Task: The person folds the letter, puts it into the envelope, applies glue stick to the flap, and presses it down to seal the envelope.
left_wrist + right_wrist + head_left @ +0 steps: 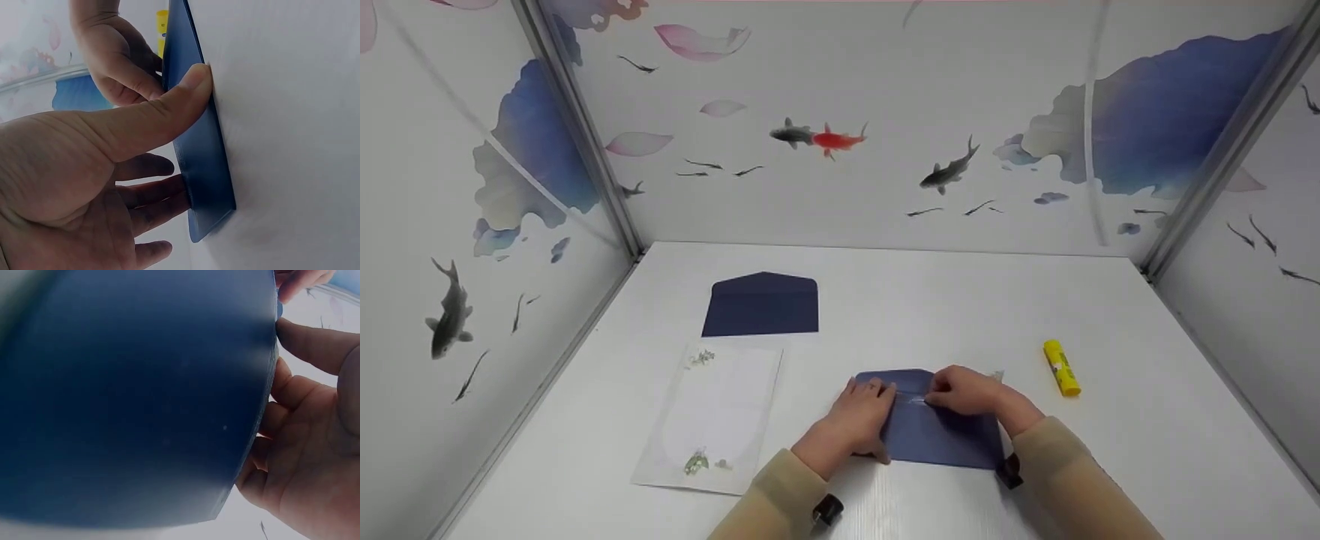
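A dark blue envelope lies on the table with its flap pointing away from me. My left hand presses on its left part, fingers spread over the paper; in the left wrist view the thumb lies along the near edge. My right hand has curled fingers and pinches at the envelope's mouth, just below the flap. A shiny pale strip shows beside those fingertips. From the right wrist view, the thumb meets the envelope's edge, with the other fingers curled below it.
A yellow glue stick lies to the right. Left of the hands is white stationery paper with green plant prints. Behind it lies a second dark blue envelope, flap away from me. Printed white panels enclose the table's back and sides.
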A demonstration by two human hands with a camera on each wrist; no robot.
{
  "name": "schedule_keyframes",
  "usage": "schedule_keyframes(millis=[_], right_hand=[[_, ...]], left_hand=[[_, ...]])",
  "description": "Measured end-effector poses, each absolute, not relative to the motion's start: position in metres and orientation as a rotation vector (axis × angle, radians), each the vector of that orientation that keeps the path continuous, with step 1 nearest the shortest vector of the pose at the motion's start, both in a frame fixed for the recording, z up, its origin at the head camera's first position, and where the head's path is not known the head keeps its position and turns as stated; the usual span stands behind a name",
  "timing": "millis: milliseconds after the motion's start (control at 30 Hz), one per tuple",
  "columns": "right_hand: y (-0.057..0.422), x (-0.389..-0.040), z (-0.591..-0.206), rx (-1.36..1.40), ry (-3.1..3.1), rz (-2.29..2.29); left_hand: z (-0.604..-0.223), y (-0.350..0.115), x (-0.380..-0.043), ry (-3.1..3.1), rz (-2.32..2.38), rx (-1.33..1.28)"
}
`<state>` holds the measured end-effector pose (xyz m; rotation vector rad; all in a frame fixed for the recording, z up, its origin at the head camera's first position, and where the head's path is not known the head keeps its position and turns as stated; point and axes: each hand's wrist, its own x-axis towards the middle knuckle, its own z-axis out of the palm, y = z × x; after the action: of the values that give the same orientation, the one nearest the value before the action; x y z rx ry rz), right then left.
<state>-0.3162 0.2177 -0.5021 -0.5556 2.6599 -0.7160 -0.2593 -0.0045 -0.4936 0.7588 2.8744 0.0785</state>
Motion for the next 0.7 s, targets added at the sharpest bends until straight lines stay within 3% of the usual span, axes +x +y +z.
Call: schedule_keyframes(millis=[700], right_hand=[[0.208,-0.305,-0.499,-0.39,2.647,-0.737]], left_hand=[[-0.492,-0.005,-0.259,2.886,0.048,0.724]])
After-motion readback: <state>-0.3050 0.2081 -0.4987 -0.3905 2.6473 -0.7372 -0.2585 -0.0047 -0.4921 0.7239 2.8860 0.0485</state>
